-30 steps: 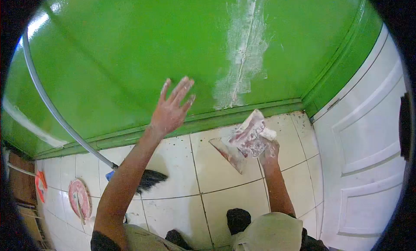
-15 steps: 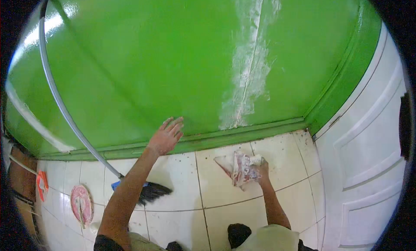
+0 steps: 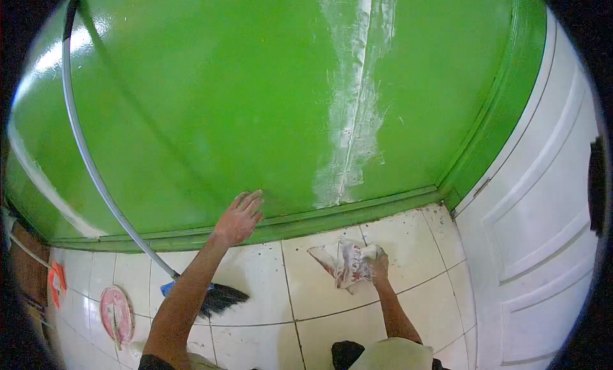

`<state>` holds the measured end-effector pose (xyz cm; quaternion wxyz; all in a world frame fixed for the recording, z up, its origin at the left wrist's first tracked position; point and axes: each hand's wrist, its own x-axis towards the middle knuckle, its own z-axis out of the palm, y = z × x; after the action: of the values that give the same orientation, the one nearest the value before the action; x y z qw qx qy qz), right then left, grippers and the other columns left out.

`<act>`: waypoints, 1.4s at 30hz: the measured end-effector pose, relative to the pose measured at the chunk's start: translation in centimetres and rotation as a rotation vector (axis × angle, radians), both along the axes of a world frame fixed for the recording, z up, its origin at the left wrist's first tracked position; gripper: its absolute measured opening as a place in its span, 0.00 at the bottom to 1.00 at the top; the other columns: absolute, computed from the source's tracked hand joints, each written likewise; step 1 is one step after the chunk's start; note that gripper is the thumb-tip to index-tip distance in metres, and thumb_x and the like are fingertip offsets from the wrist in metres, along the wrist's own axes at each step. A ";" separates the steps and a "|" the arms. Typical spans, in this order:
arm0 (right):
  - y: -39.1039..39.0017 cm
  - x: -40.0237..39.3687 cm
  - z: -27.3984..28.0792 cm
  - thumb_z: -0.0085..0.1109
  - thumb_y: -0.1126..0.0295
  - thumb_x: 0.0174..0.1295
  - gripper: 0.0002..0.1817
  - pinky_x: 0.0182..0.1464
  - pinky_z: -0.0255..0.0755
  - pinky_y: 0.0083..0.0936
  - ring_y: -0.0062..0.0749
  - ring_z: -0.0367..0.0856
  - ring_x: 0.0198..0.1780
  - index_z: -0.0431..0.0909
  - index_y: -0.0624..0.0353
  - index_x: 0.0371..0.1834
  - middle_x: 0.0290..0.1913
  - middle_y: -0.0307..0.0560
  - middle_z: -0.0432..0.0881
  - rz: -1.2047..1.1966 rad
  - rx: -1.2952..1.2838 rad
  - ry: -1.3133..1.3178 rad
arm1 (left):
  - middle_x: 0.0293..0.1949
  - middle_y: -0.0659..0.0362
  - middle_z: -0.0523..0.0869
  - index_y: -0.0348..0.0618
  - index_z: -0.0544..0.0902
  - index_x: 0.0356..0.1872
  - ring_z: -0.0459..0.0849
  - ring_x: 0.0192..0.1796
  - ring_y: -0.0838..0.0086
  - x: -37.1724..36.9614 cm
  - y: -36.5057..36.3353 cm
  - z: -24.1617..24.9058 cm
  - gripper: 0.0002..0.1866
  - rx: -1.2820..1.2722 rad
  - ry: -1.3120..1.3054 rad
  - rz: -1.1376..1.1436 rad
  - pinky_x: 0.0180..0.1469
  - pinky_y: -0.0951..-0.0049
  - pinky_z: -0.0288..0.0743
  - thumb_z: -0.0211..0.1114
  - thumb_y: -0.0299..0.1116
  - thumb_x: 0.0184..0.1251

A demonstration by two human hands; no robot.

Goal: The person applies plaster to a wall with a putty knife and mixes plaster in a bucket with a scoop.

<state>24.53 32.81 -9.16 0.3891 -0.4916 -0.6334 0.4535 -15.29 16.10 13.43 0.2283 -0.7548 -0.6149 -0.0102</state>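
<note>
My left hand (image 3: 239, 218) is spread with nothing in it, its fingers at or very near the lower part of the green wall (image 3: 223, 114). Low over the floor tiles, my right hand (image 3: 378, 262) grips a smeared white and reddish bag (image 3: 350, 262); its contents are hidden. A rough strip of white filler (image 3: 348, 140) runs down the wall above and left of that hand.
A broom (image 3: 99, 169) leans on the wall, bristles behind my left forearm. On the floor at left lie a pink-smeared oval lid (image 3: 116, 314) with a stick on it and an orange tool (image 3: 57, 284). A white panelled door (image 3: 536, 223) stands at right.
The view has tilted up slightly, so the wall and floor sit lower in the frame. My left hand remains spread and my right hand still grips the bag.
</note>
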 end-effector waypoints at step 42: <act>0.2 -1.2 1.1 0.63 0.80 0.45 0.17 0.34 0.74 0.24 0.25 0.78 0.29 0.82 0.65 0.42 0.31 0.38 0.84 0.076 -0.112 0.180 | 0.67 0.50 0.70 0.42 0.82 0.47 0.62 0.72 0.59 0.3 0.0 0.0 0.13 0.030 -0.076 0.041 0.74 0.54 0.56 0.56 0.37 0.70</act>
<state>23.35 32.97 -8.06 0.3989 -0.4457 -0.5876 0.5450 -14.96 16.14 13.47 0.2162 -0.7375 -0.6383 -0.0435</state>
